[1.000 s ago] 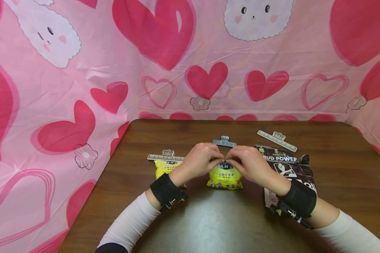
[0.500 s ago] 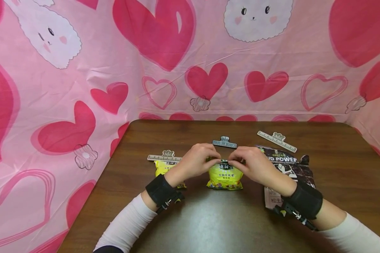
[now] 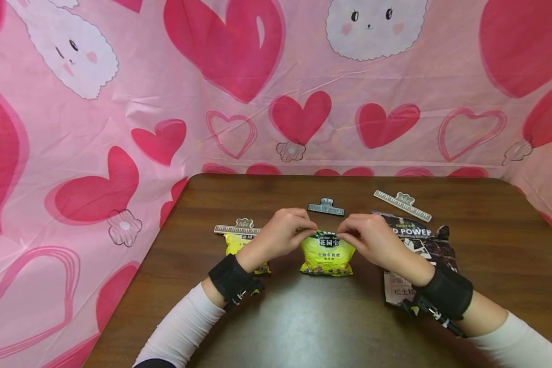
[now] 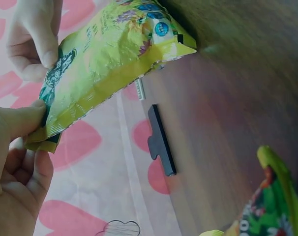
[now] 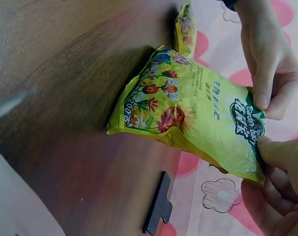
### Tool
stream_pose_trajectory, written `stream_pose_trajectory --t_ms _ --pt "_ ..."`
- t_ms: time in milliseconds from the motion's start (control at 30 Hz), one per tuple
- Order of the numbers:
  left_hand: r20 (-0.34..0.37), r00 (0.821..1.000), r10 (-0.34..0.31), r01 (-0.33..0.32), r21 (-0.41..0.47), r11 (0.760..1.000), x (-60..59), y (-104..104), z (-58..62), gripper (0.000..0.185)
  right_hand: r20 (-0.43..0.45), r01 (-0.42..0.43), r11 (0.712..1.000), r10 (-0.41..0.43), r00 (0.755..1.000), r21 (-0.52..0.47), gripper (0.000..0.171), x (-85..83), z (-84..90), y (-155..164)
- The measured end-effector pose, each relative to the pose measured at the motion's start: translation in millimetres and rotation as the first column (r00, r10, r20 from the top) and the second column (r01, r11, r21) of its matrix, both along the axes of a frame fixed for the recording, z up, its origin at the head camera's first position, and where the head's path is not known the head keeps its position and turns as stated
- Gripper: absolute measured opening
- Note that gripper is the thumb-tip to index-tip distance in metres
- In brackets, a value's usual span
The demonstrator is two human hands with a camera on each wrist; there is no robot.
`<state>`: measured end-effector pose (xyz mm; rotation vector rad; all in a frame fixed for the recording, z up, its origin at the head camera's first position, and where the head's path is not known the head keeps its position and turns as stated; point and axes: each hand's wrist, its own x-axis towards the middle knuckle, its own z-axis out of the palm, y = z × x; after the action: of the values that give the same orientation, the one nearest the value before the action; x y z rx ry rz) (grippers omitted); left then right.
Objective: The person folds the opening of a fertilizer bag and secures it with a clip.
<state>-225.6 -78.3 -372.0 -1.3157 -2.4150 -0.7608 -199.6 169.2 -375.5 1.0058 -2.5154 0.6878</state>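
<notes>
Pink plastic sheeting printed with red hearts and white bunnies walls in a dark brown wooden table. On its right side lies a crumpled black foil bag with white lettering, a long grey ruler-marked clip beyond it. At mid-table stands a small yellow flower-printed pouch; the left hand and right hand each pinch a top corner of it between thumb and curled fingers. A second yellow pouch, sealed by a grey ruler clip, sits left behind the left wrist. A short dark grey clip lies just beyond the hands.
</notes>
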Motion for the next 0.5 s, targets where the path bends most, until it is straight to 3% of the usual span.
stream_pose_trajectory --t_ms 167,500 --pt "-0.008 1.000 -0.025 0.025 0.013 1.000 0.5 -0.1 0.7 0.009 -0.011 -0.010 1.000 0.010 1.000 -0.008 0.006 -0.6 0.2 -0.5" --pt "0.081 0.997 -0.006 0.008 -0.030 1.000 1.5 -4.8 2.9 0.011 0.005 0.001 1.000 -0.001 1.000 0.000 0.003 -0.2 0.0 3.4"
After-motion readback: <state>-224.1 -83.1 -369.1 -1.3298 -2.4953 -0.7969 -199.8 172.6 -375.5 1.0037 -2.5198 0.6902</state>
